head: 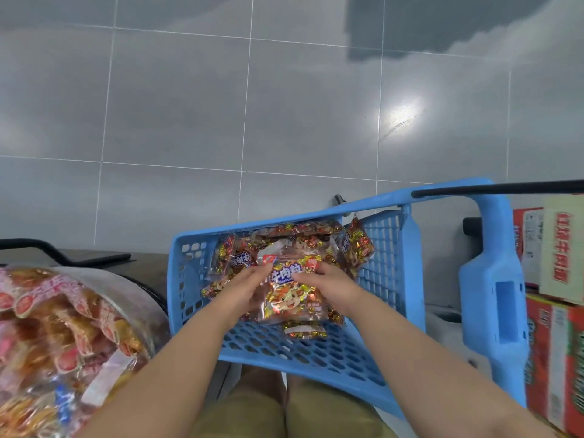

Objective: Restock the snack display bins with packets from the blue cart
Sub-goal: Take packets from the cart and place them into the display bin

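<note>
The blue cart stands in front of me, its basket holding several clear snack packets with red and gold wrapped sweets. Both my hands reach into the basket. My left hand grips the left side of the topmost packet, which has a blue label. My right hand grips its right side. The packet lies on the heap, lifted slightly at its upper end.
At the lower left a round display bin holds several pink and orange snack packets. Red cartons are stacked at the right beside the cart's handle post. Grey floor tiles stretch beyond the cart.
</note>
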